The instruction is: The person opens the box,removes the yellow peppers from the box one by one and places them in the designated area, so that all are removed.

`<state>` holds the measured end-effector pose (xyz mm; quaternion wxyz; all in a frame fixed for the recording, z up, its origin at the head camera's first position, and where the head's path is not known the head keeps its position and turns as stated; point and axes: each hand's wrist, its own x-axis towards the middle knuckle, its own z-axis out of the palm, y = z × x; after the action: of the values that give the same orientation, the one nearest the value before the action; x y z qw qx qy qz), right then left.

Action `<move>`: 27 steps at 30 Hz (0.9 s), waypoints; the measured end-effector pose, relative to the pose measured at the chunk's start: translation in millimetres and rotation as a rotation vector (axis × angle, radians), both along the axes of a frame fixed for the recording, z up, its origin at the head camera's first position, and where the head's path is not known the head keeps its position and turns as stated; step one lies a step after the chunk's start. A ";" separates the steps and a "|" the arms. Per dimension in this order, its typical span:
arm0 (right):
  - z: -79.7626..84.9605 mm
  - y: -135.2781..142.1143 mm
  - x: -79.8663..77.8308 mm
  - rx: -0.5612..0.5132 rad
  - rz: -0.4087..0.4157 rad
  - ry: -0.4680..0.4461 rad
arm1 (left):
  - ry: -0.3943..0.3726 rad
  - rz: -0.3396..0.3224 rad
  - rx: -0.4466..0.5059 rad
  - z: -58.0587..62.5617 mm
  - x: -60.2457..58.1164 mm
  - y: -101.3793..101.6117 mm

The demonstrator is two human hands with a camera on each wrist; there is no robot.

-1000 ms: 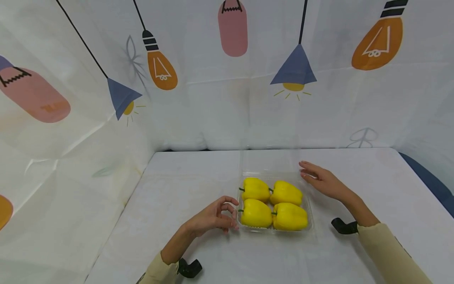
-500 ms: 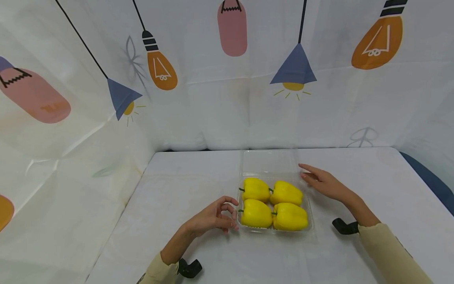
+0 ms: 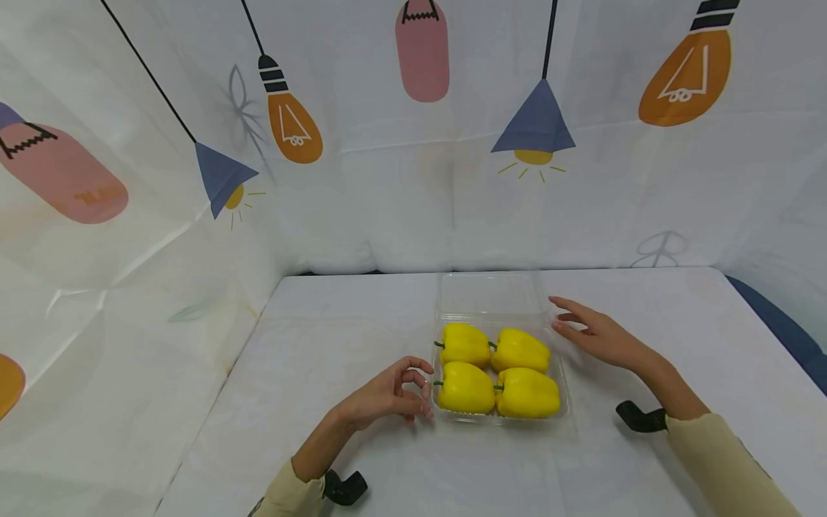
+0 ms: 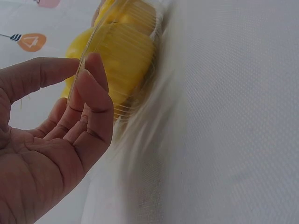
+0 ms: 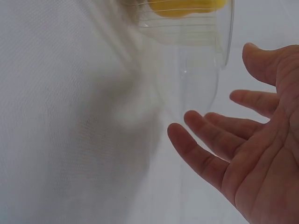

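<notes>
Several yellow bell peppers [image 3: 466, 388] with green stems lie in two rows inside a clear plastic clamshell box [image 3: 474, 418]. Its transparent lid [image 3: 489, 294] is laid back flat toward the far table edge. At the box's left side, my left hand [image 3: 392, 391] pinches the rim between thumb and fingers; the left wrist view shows the thin plastic edge [image 4: 80, 70] in that grip. To the right of the hinge, my right hand [image 3: 597, 335] hovers with spread, relaxed fingers. In the right wrist view its fingers [image 5: 201, 161] stand apart from the plastic and hold nothing.
The box rests on a table [image 3: 336, 316] covered in white cloth. A white curtain [image 3: 388, 201] with printed lamps and bulbs hangs behind it and on the left. Black curved mounts [image 3: 344, 487] sit at both wrists.
The lid now lies back, lower than a second ago. My right hand has drawn slightly right, away from the box, with its fingers spreading. The left hand keeps its place.
</notes>
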<state>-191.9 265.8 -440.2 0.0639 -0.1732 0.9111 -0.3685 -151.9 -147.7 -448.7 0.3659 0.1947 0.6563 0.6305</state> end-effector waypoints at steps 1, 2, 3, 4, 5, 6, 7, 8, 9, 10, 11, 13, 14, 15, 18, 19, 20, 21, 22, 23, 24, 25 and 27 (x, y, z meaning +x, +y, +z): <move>0.8 0.1 0.9 0.004 0.001 0.007 | 0.002 0.001 -0.002 0.3 0.2 -0.2; 1.8 0.2 2.0 0.008 0.002 0.015 | 0.006 0.001 -0.005 0.6 0.4 -0.4; 2.8 0.2 3.1 0.012 0.003 0.022 | 0.011 0.001 -0.009 0.9 0.6 -0.6; 4.0 0.3 4.3 0.017 0.005 0.029 | 0.017 0.000 -0.015 1.2 0.7 -0.8; 5.3 0.2 5.5 0.022 0.006 0.037 | 0.024 -0.001 -0.021 1.4 0.8 -1.0; 6.6 0.1 6.7 0.027 0.009 0.048 | 0.034 -0.001 -0.031 1.5 0.9 -1.3; 8.2 -0.1 8.1 0.032 0.010 0.057 | 0.046 -0.003 -0.039 1.4 0.7 -1.6; 9.7 -0.2 9.5 0.037 0.013 0.066 | 0.061 -0.004 -0.050 1.4 0.6 -1.9; 11.0 -0.3 10.8 0.046 0.015 0.077 | 0.075 -0.004 -0.061 1.8 0.6 -2.0; 12.5 -0.3 12.3 0.056 0.018 0.090 | 0.091 -0.005 -0.074 2.1 0.5 -2.3; 13.9 -0.6 13.8 0.064 0.022 0.105 | 0.110 -0.007 -0.086 2.6 0.5 -2.4; 16.5 -1.0 17.1 0.084 0.027 0.133 | 0.153 -0.008 -0.112 3.4 0.6 -2.3; 17.8 -1.3 19.0 0.094 0.028 0.144 | 0.177 -0.009 -0.126 3.9 0.8 -2.2; 19.0 -1.7 20.8 0.101 0.029 0.157 | 0.203 -0.011 -0.137 4.3 1.0 -2.1; 22.2 -3.4 26.3 0.110 0.033 0.180 | 0.276 -0.014 -0.162 4.3 1.7 -2.0; 23.1 -4.1 28.0 0.112 0.035 0.186 | 0.295 -0.013 -0.170 4.6 2.1 -2.1; 23.8 -4.7 29.8 0.114 0.035 0.191 | 0.313 -0.012 -0.179 4.8 2.4 -2.2; 24.4 -5.3 31.4 0.117 0.036 0.196 | 0.324 -0.010 -0.189 5.2 2.8 -2.3; 24.9 -5.9 33.1 0.122 0.037 0.199 | 0.332 -0.008 -0.199 5.6 3.1 -2.4; 25.5 -6.5 34.9 0.125 0.038 0.202 | 0.338 -0.004 -0.210 6.1 3.5 -2.5; 26.2 -7.3 36.7 0.128 0.039 0.203 | 0.346 0.000 -0.221 6.6 3.9 -2.6; 26.9 -8.0 38.4 0.129 0.041 0.203 | 0.351 0.003 -0.231 7.0 4.2 -2.7; 28.5 -9.6 42.2 0.127 0.046 0.202 | 0.359 0.008 -0.245 7.2 4.7 -2.8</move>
<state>-149.7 256.2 -411.8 -0.0088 -0.2257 0.9302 -0.2893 -147.2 -150.5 -441.5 0.2616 0.2556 0.7833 0.5027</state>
